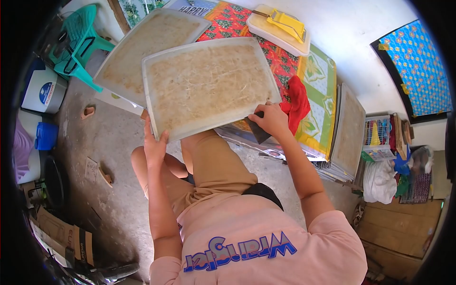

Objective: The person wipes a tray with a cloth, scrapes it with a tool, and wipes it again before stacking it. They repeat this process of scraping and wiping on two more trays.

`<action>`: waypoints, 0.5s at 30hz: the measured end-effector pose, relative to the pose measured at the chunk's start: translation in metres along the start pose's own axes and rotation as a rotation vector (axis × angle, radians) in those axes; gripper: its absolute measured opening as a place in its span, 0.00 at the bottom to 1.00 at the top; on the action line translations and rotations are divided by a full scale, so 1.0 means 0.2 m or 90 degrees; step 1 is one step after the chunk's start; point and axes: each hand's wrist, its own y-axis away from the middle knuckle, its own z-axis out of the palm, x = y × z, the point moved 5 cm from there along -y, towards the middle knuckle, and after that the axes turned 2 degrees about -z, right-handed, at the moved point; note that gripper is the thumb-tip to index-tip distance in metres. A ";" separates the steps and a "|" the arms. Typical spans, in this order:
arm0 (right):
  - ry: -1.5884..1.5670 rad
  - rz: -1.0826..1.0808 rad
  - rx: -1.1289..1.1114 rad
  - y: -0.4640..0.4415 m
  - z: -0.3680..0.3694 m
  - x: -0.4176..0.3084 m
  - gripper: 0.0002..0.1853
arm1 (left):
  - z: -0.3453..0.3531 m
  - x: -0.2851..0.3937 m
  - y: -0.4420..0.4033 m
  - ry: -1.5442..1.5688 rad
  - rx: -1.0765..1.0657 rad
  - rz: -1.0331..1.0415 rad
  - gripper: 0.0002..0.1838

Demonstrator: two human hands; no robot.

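A flat tray (pixel 209 88) with a pale rim and a brown-stained surface lies tilted over the table edge, above my lap. My left hand (pixel 155 145) grips its near left corner, thumb on top. At its near right corner my right hand (pixel 273 119) is closed on a dark flat scraper-like piece (pixel 259 131), with fingers by the tray's rim. A second stained tray (pixel 142 52) lies partly beneath the first, to the upper left. Just right of my right hand sits a red cloth (pixel 298 102).
The table has a red and green patterned cover (pixel 313 76). A white container (pixel 280 38) with a yellow tool (pixel 287 24) stands at its back. Stacked trays (pixel 349 128) lean at the right. A green chair (pixel 83 47) and slippers (pixel 105 176) are at left.
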 end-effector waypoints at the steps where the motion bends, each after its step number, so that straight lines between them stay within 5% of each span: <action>1: -0.001 0.013 -0.006 0.00 -0.01 0.00 0.18 | 0.00 0.01 0.00 -0.008 0.000 0.002 0.40; 15: -0.019 0.008 0.080 0.05 0.02 0.03 0.16 | 0.01 -0.01 0.00 0.027 -0.008 -0.002 0.40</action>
